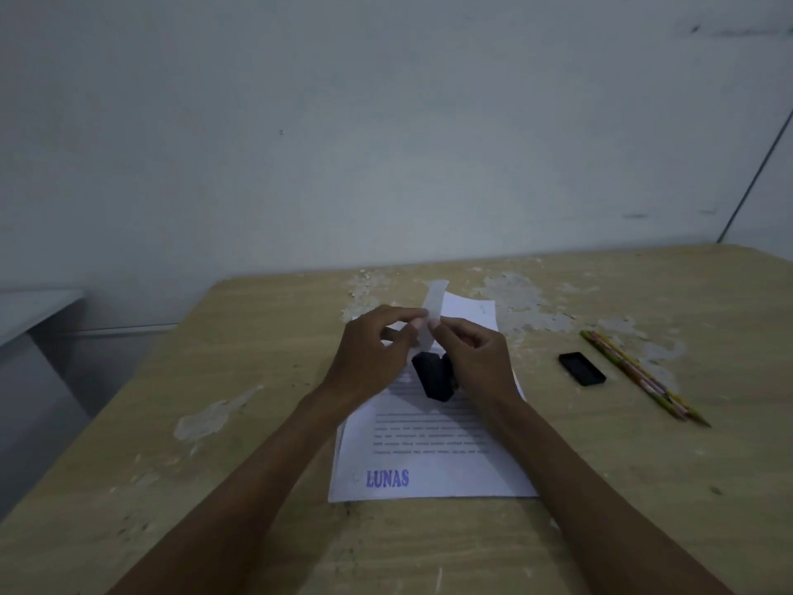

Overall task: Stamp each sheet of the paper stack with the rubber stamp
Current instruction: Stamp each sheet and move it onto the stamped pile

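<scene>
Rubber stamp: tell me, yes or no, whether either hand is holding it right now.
No. The rubber stamp lies on the top sheet while both hands pinch a small paper strip.

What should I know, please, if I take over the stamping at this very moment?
Left hand and right hand: both pinch a small white paper strip, raised above the sheets; neither holds the stamp.
Stamp: lying on the top sheet below the hands.
Black cap: on the table to the right, beside the pencils.
Done: the top sheet bears a blue LUNAS mark at its near left corner.
Left: put the strip down, move on to the sheets beneath; how many cannot be told.
</scene>
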